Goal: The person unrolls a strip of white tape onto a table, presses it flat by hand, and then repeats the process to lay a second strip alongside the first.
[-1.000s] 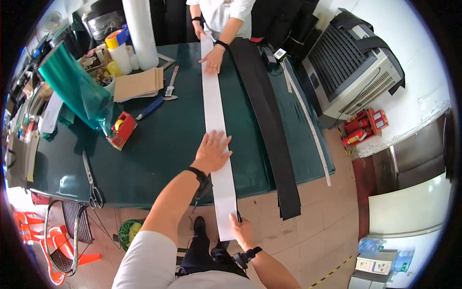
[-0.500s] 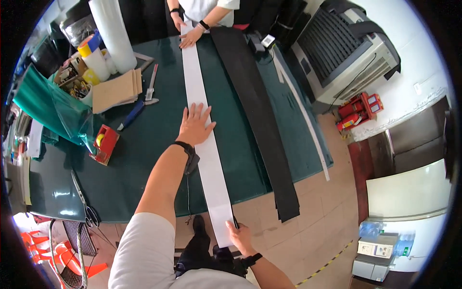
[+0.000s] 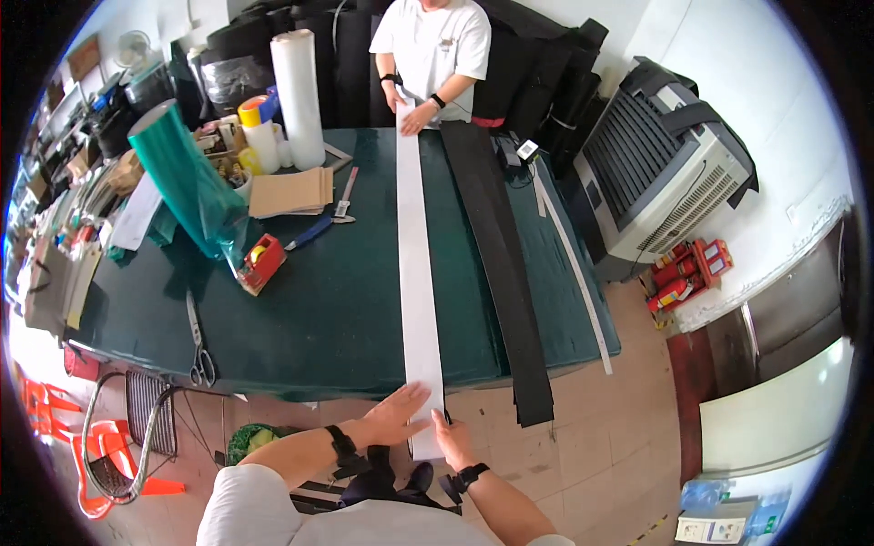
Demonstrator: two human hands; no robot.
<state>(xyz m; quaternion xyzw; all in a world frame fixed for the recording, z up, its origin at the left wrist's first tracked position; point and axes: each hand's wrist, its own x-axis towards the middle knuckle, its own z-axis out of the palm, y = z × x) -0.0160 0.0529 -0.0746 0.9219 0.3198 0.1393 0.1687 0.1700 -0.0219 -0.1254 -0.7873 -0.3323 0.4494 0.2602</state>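
A long white strip (image 3: 418, 264) runs lengthwise over the dark green table (image 3: 337, 318), its near end hanging past the front edge. My left hand (image 3: 396, 415) lies on the strip near that edge, fingers stretched out. At the strip's right side my right hand (image 3: 453, 439) is closed on it near the end. A small dark piece shows by my right fingertips, too little to name. At the far end, another person's hand (image 3: 419, 118) presses the strip down. Several layered black strips (image 3: 501, 264) lie to its right, overhanging the front edge.
On the left lie scissors (image 3: 196, 341), a red tape dispenser (image 3: 262, 264), a blue-handled knife (image 3: 309, 233), cardboard sheets (image 3: 287, 193) and a green film roll (image 3: 182, 173). A thin white strip (image 3: 574, 264) lies at the table's right edge, beside an air cooler (image 3: 665, 164).
My left hand has slid back along the white strip from mid-table to near my right hand. The view has tilted up, showing more of the other person.
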